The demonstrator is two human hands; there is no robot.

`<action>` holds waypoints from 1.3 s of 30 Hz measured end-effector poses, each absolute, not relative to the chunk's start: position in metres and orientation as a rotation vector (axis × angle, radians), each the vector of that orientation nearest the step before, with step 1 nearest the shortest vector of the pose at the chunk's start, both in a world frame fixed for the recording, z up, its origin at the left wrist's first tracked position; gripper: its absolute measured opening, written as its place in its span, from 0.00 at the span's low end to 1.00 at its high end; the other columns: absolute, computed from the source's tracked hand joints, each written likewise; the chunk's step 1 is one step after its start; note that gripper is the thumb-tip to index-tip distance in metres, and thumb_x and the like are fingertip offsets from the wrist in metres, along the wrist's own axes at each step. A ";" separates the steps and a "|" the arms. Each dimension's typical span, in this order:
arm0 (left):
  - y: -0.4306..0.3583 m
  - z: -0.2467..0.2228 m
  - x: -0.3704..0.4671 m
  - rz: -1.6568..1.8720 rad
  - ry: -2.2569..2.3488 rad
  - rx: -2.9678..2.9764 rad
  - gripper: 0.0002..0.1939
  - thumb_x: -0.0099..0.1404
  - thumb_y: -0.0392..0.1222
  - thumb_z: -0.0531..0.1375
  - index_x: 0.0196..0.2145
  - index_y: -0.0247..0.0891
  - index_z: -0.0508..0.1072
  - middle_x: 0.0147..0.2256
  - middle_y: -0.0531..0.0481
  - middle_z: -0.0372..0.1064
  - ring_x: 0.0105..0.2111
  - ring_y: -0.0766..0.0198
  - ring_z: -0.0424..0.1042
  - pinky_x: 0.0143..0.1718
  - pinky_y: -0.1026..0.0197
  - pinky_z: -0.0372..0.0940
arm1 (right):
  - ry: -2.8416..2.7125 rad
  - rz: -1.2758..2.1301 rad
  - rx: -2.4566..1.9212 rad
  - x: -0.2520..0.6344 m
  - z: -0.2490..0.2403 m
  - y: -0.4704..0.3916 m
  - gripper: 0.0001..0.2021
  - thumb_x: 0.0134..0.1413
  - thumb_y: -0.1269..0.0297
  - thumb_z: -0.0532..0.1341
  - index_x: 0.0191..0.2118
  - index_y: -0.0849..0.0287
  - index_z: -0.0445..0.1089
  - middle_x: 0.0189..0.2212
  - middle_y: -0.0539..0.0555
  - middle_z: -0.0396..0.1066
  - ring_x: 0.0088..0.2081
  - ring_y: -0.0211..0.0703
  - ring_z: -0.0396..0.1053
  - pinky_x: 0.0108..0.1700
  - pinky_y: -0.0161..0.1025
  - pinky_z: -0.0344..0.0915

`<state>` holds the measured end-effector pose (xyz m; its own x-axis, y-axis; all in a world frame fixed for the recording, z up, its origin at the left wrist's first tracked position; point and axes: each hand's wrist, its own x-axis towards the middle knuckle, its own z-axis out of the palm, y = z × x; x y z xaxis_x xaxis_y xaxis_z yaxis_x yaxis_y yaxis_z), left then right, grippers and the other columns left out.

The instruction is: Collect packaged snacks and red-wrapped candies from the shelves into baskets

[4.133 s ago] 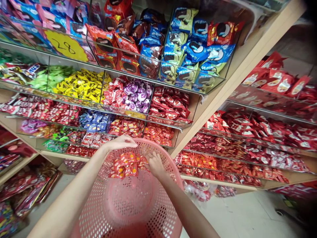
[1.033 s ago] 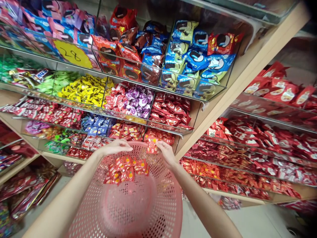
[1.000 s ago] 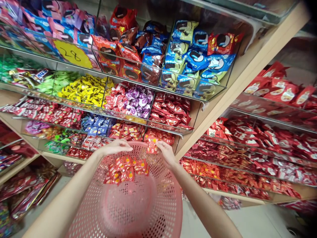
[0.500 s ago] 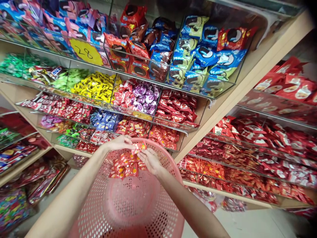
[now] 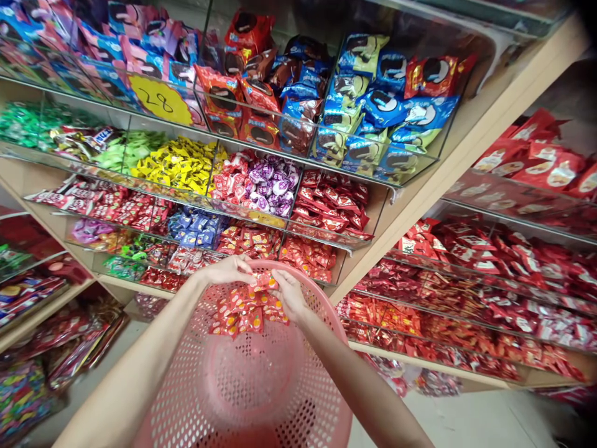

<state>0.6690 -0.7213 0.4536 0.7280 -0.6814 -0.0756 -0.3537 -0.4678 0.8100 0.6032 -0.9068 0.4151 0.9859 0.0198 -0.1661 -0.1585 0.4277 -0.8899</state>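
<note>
Between my two hands, over the far part of a pink plastic basket [image 5: 321, 348], is a small red candy packet [image 5: 263, 281] with orange fruit prints. My left hand [image 5: 229, 270] pinches its left end, and my right hand [image 5: 290, 296] pinches its right end. Just below lie several more red candy packets [image 5: 237, 317] of the same print, against the basket's far inner wall. The basket's perforated bottom shows behind them, nearer to me.
Tilted clear-fronted shelves rise beyond the basket, with yellow-wrapped candies [image 5: 175, 167], blue biscuit packs [image 5: 385, 106] and a yellow price tag [image 5: 161, 99] marked 28. More shelves of red packets [image 5: 452, 286] stand at the right. Bagged sweets [image 5: 28, 392] lie at the lower left.
My right hand has shifted slightly up and right, turning along the packet's right end. More of the packets below now show. My left hand stays almost in place.
</note>
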 end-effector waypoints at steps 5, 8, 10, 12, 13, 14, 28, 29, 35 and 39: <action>-0.717 0.456 0.670 -0.518 -0.864 2.084 0.22 0.56 0.58 0.57 0.20 0.36 0.73 0.34 0.52 0.62 0.39 0.62 0.59 0.43 0.63 0.53 | 0.155 0.075 -1.073 0.603 0.415 -0.904 0.11 0.37 0.58 0.67 0.27 0.59 0.72 0.26 0.47 0.72 0.28 0.35 0.67 0.34 0.34 0.64; -0.715 0.457 0.670 -0.513 -0.886 2.090 0.23 0.57 0.59 0.55 0.19 0.37 0.72 0.32 0.52 0.64 0.40 0.62 0.59 0.45 0.62 0.52 | 0.142 0.070 -1.042 0.605 0.413 -0.903 0.09 0.37 0.60 0.67 0.27 0.59 0.72 0.25 0.47 0.72 0.28 0.35 0.67 0.34 0.35 0.64; -0.715 0.457 0.671 -0.520 -0.885 2.085 0.23 0.57 0.59 0.55 0.20 0.37 0.73 0.32 0.52 0.65 0.41 0.61 0.59 0.46 0.62 0.52 | 0.145 0.069 -1.011 0.607 0.412 -0.903 0.09 0.37 0.61 0.67 0.27 0.59 0.72 0.26 0.48 0.72 0.29 0.35 0.67 0.35 0.35 0.64; -0.715 0.457 0.671 -0.525 -0.879 2.078 0.22 0.57 0.58 0.55 0.21 0.38 0.74 0.33 0.52 0.66 0.43 0.61 0.59 0.47 0.62 0.51 | 0.156 0.072 -0.984 0.610 0.410 -0.904 0.09 0.36 0.61 0.68 0.27 0.59 0.72 0.27 0.48 0.72 0.29 0.35 0.67 0.35 0.35 0.64; -0.715 0.457 0.671 -0.526 -0.873 2.075 0.21 0.57 0.58 0.56 0.21 0.38 0.75 0.34 0.52 0.66 0.44 0.61 0.59 0.48 0.62 0.51 | 0.165 0.074 -0.975 0.611 0.410 -0.904 0.10 0.36 0.61 0.68 0.27 0.59 0.72 0.27 0.48 0.72 0.29 0.35 0.67 0.35 0.35 0.64; -0.715 0.456 0.671 -0.525 -0.868 2.073 0.21 0.57 0.57 0.56 0.22 0.38 0.75 0.35 0.52 0.66 0.44 0.61 0.59 0.48 0.62 0.51 | 0.176 0.076 -0.971 0.611 0.410 -0.904 0.10 0.35 0.62 0.68 0.27 0.59 0.72 0.27 0.48 0.73 0.29 0.35 0.67 0.35 0.35 0.64; -0.712 0.457 0.669 -0.542 -0.885 2.064 0.20 0.58 0.56 0.56 0.21 0.38 0.75 0.37 0.51 0.67 0.45 0.60 0.59 0.47 0.61 0.52 | -0.103 0.053 -1.497 0.621 0.415 -0.926 0.14 0.40 0.55 0.65 0.34 0.57 0.72 0.33 0.51 0.73 0.35 0.38 0.68 0.41 0.37 0.63; -0.711 0.458 0.669 -0.541 -0.887 2.066 0.19 0.58 0.56 0.56 0.22 0.38 0.75 0.38 0.51 0.66 0.45 0.60 0.59 0.47 0.61 0.52 | -0.165 0.059 -1.562 0.625 0.418 -0.927 0.14 0.40 0.55 0.65 0.34 0.57 0.73 0.33 0.50 0.73 0.35 0.38 0.68 0.41 0.37 0.63; -0.715 0.461 0.670 -0.541 -0.952 2.086 0.18 0.59 0.55 0.55 0.27 0.39 0.77 0.39 0.51 0.67 0.45 0.60 0.59 0.47 0.62 0.52 | -0.387 0.283 -1.801 0.643 0.435 -0.922 0.14 0.37 0.54 0.66 0.27 0.60 0.75 0.26 0.50 0.73 0.29 0.38 0.66 0.38 0.38 0.61; -0.713 0.460 0.670 -0.551 -0.938 2.086 0.18 0.59 0.55 0.56 0.26 0.39 0.76 0.36 0.51 0.69 0.47 0.59 0.58 0.49 0.61 0.51 | -0.308 0.345 -1.724 0.642 0.437 -0.919 0.15 0.34 0.53 0.67 0.28 0.60 0.75 0.28 0.51 0.74 0.31 0.38 0.68 0.40 0.38 0.62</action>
